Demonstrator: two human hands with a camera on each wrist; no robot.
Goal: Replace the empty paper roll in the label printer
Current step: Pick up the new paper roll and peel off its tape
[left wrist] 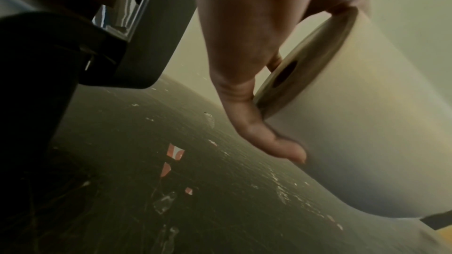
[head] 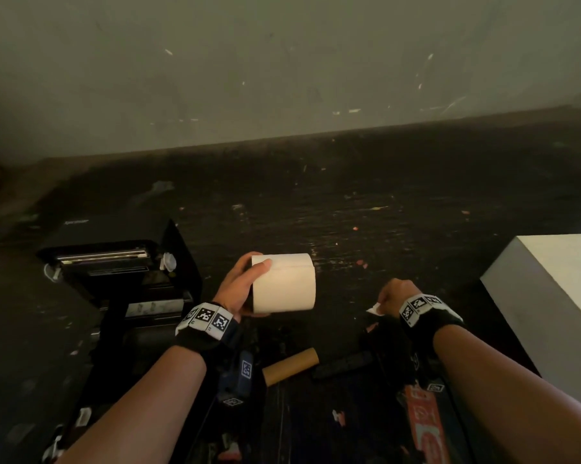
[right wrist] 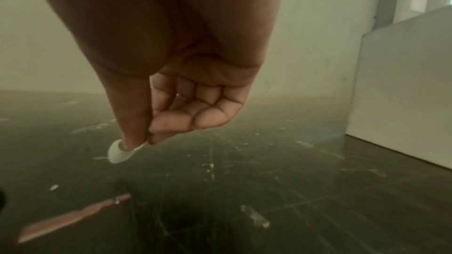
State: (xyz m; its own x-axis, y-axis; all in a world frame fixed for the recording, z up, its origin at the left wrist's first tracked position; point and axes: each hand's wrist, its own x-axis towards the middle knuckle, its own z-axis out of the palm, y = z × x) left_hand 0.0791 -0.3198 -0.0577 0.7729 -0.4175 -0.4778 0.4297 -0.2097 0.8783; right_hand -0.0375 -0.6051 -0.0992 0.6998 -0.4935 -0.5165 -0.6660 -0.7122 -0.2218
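The left hand (head: 237, 286) is gripping a full paper roll (head: 284, 283) above the dark table (head: 349, 202), beside the open label printer (head: 122, 272). The right hand (head: 394, 294), well apart, is pinching a small white scrap (right wrist: 119, 153).

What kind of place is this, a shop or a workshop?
Hard to say; probably a workshop or packing bench. The dark worktop is scuffed and flecked with scraps, a black label printer stands open, and a spent cardboard core lies near a white box.
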